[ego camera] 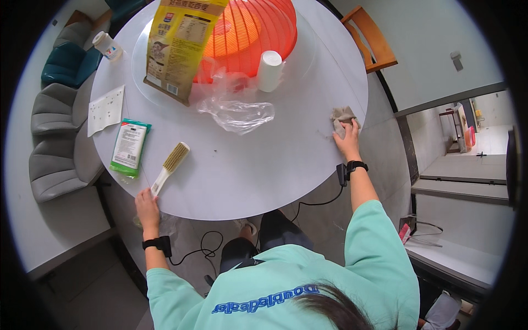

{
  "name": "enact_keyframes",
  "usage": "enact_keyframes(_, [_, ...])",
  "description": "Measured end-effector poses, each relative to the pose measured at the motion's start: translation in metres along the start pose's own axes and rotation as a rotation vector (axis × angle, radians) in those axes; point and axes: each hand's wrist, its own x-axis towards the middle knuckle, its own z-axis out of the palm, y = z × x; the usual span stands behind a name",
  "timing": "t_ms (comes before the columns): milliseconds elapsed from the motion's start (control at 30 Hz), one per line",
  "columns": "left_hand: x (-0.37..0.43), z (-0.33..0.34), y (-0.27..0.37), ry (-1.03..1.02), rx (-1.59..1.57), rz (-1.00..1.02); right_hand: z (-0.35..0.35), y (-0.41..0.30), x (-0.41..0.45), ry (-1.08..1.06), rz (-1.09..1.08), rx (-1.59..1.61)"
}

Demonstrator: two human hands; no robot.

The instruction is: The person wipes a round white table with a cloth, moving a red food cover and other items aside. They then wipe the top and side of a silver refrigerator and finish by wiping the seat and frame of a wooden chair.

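At the right side of the round white table (247, 177), my right hand (349, 139) presses on a crumpled grey-brown cloth (343, 115), its fingers bent over it. Faint dark smudges lie just left of the cloth. My left hand (147, 207) is at the table's near left edge, its fingertips by the handle end of a white brush (175, 158) with tan bristles. Whether those fingers grip the handle or only rest beside it is unclear. A small dark speck (215, 150) lies near the middle of the tabletop.
A glass turntable (307, 62) carries a red mesh basket (284, 24), a yellow-brown food bag (175, 49) and a white cup (270, 71). Near it lies a clear plastic bag (241, 117). At left are a wipes packet (130, 146), a spotted white sheet (106, 110) and a lidded container (108, 46).
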Motion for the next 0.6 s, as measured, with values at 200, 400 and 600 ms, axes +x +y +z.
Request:
enact_keyframes(200, [-0.001,-0.004,0.008,-0.034,-0.107,-0.033,-0.014,-0.006,0.024,0.171,-0.107,-0.260])
enact_keyframes(400, [-0.020,-0.018,0.016,-0.130,-0.083,-0.042,-0.011,0.022,0.058,-0.012,-0.155,-0.131])
enact_keyframes(600, [-0.062,-0.035,0.019,-0.076,-0.166,-0.089,-0.008,0.019,0.041,0.012,-0.411,-0.011])
